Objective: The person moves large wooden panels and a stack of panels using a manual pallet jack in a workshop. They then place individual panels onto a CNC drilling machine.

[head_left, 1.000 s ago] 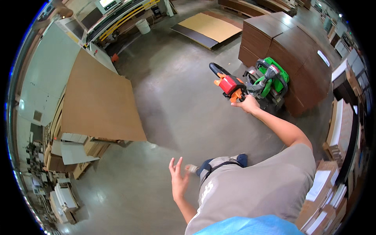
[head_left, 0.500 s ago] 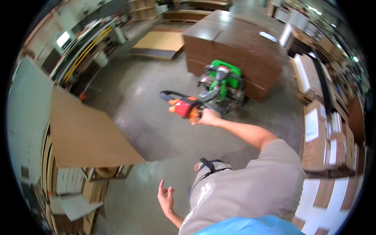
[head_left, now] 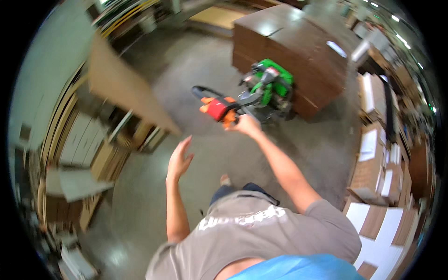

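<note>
1. Head view: your right hand reaches out in front of you. Its fingers are curled around the red and orange handle of the green pallet jack. The hand is closed tight on that handle.

2. Head view: the green pallet jack stands on the grey concrete floor, ahead of you and a bit to your right. Its black loop grip points toward your left. The body of the jack sits right up against the big stack of dark brown boards.

3. Head view: your left hand is up in the air with the fingers spread wide open. It holds nothing and touches nothing. It is left of the handle and a little way from it.

4. Head view: a large flat sheet of brown cardboard lies on your left, over shelves full of flat cardboard pieces.

5. Head view: stacks of brown boxes with white labels stand along your right side.

6. Head view: a pale wooden board lies on the floor far ahead, past the dark brown stack.

7. Head view: you wear a grey shirt, and your shoe shows on the floor below your hands. The picture is a bit blurry.
</note>
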Demonstrator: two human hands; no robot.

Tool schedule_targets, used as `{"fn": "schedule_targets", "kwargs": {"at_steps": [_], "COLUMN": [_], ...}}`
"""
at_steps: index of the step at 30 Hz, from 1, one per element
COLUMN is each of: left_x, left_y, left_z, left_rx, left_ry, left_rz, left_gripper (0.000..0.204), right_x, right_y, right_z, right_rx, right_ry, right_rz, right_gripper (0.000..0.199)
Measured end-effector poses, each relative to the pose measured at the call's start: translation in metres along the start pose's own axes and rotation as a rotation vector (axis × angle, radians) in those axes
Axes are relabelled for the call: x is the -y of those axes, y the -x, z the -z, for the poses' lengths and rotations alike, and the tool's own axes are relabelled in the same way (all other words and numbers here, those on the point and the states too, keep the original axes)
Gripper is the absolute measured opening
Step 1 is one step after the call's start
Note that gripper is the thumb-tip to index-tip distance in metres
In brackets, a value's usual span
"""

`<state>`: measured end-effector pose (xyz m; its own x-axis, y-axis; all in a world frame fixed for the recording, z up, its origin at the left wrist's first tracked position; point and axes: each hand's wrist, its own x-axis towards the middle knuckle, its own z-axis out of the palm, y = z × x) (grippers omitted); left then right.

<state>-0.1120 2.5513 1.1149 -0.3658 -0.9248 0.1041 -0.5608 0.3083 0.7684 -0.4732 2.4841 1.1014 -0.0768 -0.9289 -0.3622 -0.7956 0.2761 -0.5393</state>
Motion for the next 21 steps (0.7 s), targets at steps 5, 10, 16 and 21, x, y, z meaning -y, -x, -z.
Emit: {"fn": "schedule_targets", "kwargs": {"at_steps": [5, 10, 16, 21], "left_x": [-0.02, -0.052, -0.071, -0.063], "left_y": [0.014, 0.03, 0.123, 0.304], "left_z": [0.069, 0.071, 0.026, -0.012], "left_rx": [-0.132, -0.149, 0.081, 0.093], "left_ry": [-0.25, -0.556, -0.7, -0.632], "left_rz": [-0.069, -0.181, -0.335, -0.318], "left_gripper": [0.091, 0.099, 0.047, 0.021], "right_x": [0.048, 0.034, -0.015, -0.025], "right_y": [0.104, 0.218, 0.367, 0.532], "right_z": [-0.03, -0.032, -0.063, -0.135], "right_rx": [-0.009, 0.024, 0.023, 0.132], "right_ry": [0.058, 0.104, 0.143, 0.188], "right_rz": [0.115, 0.11, 0.153, 0.084], "right_gripper": [0.074, 0.064, 0.066, 0.067]}}
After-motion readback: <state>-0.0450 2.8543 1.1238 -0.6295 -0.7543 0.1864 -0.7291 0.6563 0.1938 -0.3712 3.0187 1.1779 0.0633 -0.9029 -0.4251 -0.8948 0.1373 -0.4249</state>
